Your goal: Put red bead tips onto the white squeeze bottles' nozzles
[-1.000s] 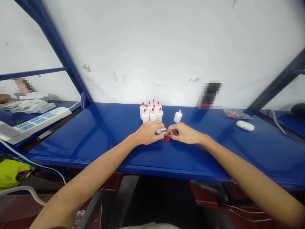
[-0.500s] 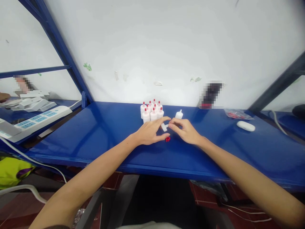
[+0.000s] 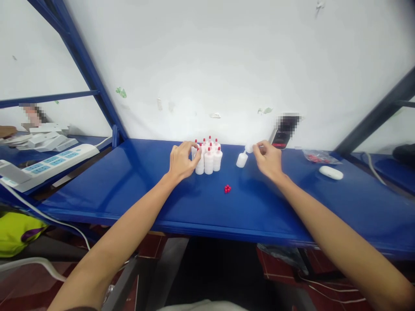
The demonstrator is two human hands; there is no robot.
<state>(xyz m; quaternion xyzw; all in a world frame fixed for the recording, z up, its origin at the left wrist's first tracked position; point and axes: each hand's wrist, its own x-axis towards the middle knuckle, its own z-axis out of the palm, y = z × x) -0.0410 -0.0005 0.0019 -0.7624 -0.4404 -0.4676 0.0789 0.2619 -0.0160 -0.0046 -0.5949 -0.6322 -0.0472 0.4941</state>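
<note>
My left hand (image 3: 184, 160) is at the left side of a cluster of several white squeeze bottles (image 3: 209, 163) with red caps. Its thumb and fingers close around one capped bottle (image 3: 193, 152), partly hidden by the fingers. Farther right, my right hand (image 3: 267, 159) pinches a white bottle (image 3: 249, 148), mostly covered by its fingertips. Just left of that one, another white bottle (image 3: 241, 160) stands upright, its pale nozzle bare. Several loose red caps (image 3: 227, 189) lie together on the blue table (image 3: 201, 203), in front of the bottles.
A phone-like dark object (image 3: 281, 137) leans on the wall. On the right are a plastic bag of red caps (image 3: 319, 157) and a white rounded case (image 3: 331, 172). A power strip (image 3: 55, 165) and white boxes (image 3: 53, 140) lie at left.
My hands have moved apart: the left one went left to the capped bottles and closed on one. My right hand moved right and away from me, carrying its white bottle beside the standing uncapped one.
</note>
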